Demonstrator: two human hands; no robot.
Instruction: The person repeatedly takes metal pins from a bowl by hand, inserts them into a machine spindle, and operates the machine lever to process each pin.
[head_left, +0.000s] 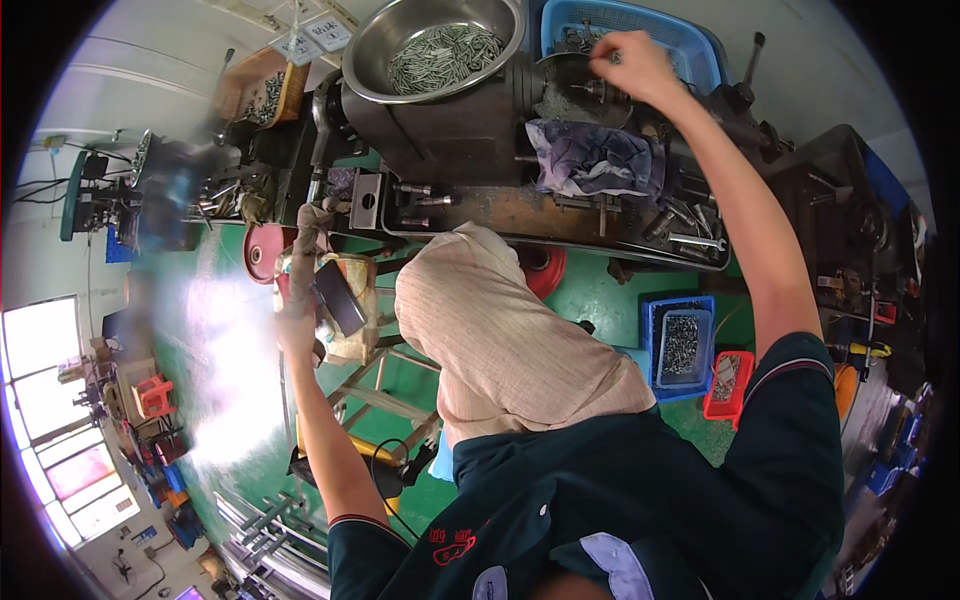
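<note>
Currently, I cannot tell my left hand's [296, 312] grip, nor my right hand's [634, 68] by the blue plastic basket's [702, 48] near edge.

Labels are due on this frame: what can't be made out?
- Right grip, head view: blurred; any piece in it is too small to identify.
- Left grip, head view: blurred; how it meets the wrapped lever is unclear.
- Bowl, head view: far rim cut off by the top edge.
- Blue basket, head view: contents partly hidden by the right grip.
- Under the cloth, head view: hidden by the cloth itself.
</note>
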